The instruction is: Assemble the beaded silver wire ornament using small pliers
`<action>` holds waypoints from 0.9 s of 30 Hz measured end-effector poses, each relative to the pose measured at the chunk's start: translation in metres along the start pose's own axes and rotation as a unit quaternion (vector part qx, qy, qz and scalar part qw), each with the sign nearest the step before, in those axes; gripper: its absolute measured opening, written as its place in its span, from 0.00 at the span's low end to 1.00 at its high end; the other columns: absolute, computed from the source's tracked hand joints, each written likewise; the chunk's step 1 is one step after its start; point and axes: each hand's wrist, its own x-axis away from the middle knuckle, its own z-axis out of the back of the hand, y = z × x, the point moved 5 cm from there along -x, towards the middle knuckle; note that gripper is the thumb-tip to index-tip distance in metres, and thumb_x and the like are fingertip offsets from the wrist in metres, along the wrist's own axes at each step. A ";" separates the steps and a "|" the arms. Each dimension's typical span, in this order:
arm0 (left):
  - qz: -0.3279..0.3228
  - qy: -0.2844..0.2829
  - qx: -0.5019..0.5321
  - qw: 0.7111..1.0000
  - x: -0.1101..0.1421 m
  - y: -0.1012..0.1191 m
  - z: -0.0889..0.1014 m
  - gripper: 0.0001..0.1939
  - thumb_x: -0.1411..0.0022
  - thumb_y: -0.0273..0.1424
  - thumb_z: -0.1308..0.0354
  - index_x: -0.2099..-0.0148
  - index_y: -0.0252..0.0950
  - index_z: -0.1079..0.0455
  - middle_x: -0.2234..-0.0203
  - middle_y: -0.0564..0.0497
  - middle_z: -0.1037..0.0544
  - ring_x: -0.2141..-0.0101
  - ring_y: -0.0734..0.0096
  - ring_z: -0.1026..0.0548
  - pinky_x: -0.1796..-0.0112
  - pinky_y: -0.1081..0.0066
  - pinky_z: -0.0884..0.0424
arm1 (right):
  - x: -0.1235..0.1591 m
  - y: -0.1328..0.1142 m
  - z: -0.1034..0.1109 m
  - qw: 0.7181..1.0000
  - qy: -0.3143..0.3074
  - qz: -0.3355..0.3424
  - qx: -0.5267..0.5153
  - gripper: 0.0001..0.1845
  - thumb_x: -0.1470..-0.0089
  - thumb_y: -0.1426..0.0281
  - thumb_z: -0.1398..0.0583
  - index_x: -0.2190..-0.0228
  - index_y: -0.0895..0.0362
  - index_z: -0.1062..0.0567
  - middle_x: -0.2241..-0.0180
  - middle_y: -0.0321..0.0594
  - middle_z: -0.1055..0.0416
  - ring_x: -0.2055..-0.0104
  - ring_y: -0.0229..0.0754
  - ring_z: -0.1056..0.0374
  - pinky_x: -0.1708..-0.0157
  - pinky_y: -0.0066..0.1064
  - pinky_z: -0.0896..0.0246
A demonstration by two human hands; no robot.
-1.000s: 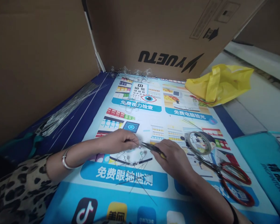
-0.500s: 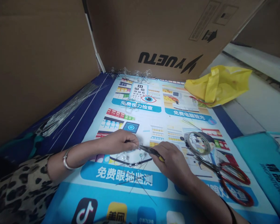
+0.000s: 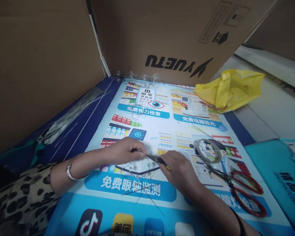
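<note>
My left hand (image 3: 130, 150) is closed in a pinch on a thin wire piece with clear beads (image 3: 148, 165), whose loose wire ends spread over the poster below. Gripped in my right hand (image 3: 180, 168) is a pair of pliers (image 3: 157, 159) with a yellow-and-black handle. Their dark tips meet the wire right at my left fingertips. The exact grip on the wire is too small to make out. To the right lie red-handled scissors (image 3: 252, 193), their blades reaching under or beside a roll of clear tape (image 3: 209, 151).
A printed poster (image 3: 152, 126) covers the work surface. Several beaded wire pieces (image 3: 145, 78) stand at the back by a cardboard box (image 3: 174, 36). A bundle of wires (image 3: 71, 114) and teal-handled pliers (image 3: 36, 149) lie left; a yellow bag (image 3: 232, 90) and turquoise box (image 3: 277, 173) right.
The plier tips have shifted very slightly left and the right hand with them. The beaded wire piece has turned a little; the left hand keeps its pinch.
</note>
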 end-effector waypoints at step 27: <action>0.046 -0.027 0.121 0.991 -0.001 -0.010 -0.004 0.07 0.43 0.31 0.48 0.67 0.32 0.32 0.78 0.55 0.30 0.78 0.80 0.35 0.77 0.79 0.40 | -0.002 0.000 -0.004 1.000 0.013 -0.001 0.023 0.07 0.46 0.68 0.45 0.71 0.57 0.29 0.72 0.41 0.32 0.67 0.41 0.39 0.68 0.30 0.48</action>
